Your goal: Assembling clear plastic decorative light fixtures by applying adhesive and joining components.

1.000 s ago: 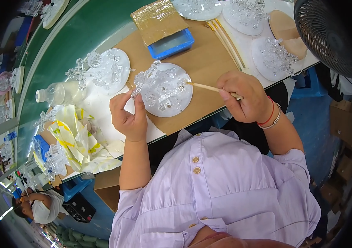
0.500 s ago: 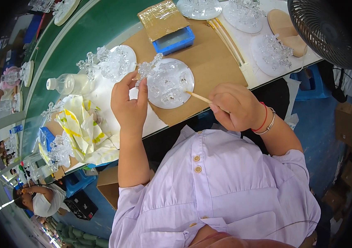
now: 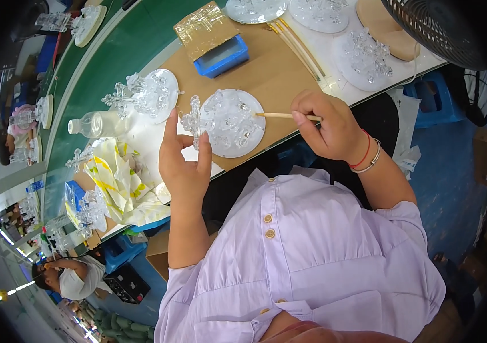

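A round clear plate (image 3: pixel 233 123) carrying small glass ornaments lies on a brown cardboard sheet (image 3: pixel 272 74). My left hand (image 3: pixel 183 163) is at the plate's left rim, its thumb and fingertips closed around a clear glass cross piece (image 3: pixel 193 119) standing upright there. My right hand (image 3: pixel 329 126) is right of the plate and grips a thin wooden stick (image 3: pixel 280 115), whose tip reaches over the plate's right edge. A red cord and a bracelet circle my right wrist.
A blue tray (image 3: pixel 220 57) under a foil-wrapped block sits behind the plate. More plates with glass ornaments (image 3: pixel 155 94), (image 3: pixel 363 57) stand around, plus a clear bottle (image 3: pixel 98 123), yellow-white cloths (image 3: pixel 120 183), spare sticks (image 3: pixel 300 48) and a fan (image 3: pixel 438 26). Another person (image 3: pixel 72 277) works at lower left.
My left hand has shifted along the plate's left rim and now pinches the glass cross. My right hand with the stick stays at the plate's right side, tip over the edge.
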Motion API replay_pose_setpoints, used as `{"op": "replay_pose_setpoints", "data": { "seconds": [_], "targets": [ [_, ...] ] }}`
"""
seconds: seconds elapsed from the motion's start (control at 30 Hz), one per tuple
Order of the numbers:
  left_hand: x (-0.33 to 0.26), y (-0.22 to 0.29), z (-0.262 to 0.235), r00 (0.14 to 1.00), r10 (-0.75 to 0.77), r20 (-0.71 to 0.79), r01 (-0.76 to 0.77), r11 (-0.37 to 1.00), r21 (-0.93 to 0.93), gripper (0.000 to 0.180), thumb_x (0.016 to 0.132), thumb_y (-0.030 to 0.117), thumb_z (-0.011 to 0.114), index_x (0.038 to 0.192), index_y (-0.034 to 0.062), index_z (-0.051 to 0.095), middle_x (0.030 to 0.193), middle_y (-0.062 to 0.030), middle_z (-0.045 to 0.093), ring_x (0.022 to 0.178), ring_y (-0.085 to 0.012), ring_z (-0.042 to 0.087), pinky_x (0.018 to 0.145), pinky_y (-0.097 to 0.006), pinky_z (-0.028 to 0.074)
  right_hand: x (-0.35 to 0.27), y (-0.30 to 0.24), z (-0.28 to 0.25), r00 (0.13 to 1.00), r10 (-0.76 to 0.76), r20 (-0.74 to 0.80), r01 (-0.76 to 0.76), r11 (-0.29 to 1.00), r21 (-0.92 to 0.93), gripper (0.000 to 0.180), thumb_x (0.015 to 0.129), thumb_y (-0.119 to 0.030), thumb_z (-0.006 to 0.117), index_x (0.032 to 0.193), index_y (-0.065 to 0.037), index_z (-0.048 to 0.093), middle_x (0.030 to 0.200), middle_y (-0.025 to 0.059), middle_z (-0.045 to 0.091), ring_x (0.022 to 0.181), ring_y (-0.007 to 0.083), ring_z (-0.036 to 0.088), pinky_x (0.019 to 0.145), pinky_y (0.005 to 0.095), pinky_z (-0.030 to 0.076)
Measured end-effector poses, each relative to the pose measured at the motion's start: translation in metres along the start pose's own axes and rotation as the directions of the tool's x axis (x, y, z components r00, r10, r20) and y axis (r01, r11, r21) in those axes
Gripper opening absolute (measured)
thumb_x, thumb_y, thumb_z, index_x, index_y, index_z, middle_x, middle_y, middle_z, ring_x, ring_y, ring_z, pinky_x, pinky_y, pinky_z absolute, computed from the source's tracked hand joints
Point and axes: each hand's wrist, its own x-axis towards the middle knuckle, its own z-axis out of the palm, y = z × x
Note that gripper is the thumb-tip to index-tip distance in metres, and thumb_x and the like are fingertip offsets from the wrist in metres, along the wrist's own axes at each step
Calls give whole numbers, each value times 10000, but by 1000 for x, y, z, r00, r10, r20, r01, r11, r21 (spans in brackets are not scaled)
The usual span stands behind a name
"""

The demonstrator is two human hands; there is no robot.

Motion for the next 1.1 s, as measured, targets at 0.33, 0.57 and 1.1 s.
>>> {"op": "replay_pose_setpoints", "data": {
  "seconds": [0.33,0.57,1.1],
  "targets": [
    [26,-13,-27,983,50,178,-16,983,-185,480,890,160,664,1331,46,514,1197,-128,619,950,-205,596,813,-314,498,8,8,-1,997,-64,-36,67,994,83,102,833,44,575,873,-9,496,754,117,585,590,245,550,541,316,440],
    [46,-13,-37,913,224,340,-159,965,-210,353,860,15,653,1208,18,597,1237,-128,617,1059,-212,603,843,-307,503,7,12,0,986,-129,-101,135,989,53,105,831,47,573,856,-14,491,752,116,575,595,259,542,539,325,437],
    [39,-15,-35,947,22,320,51,975,-218,289,823,0,706,1104,-11,640,1095,-105,690,967,-163,649,816,-281,529,9,13,-2,981,-83,-175,100,991,88,118,843,51,564,902,-3,478,754,118,570,588,243,543,532,308,437]
  ]
}}
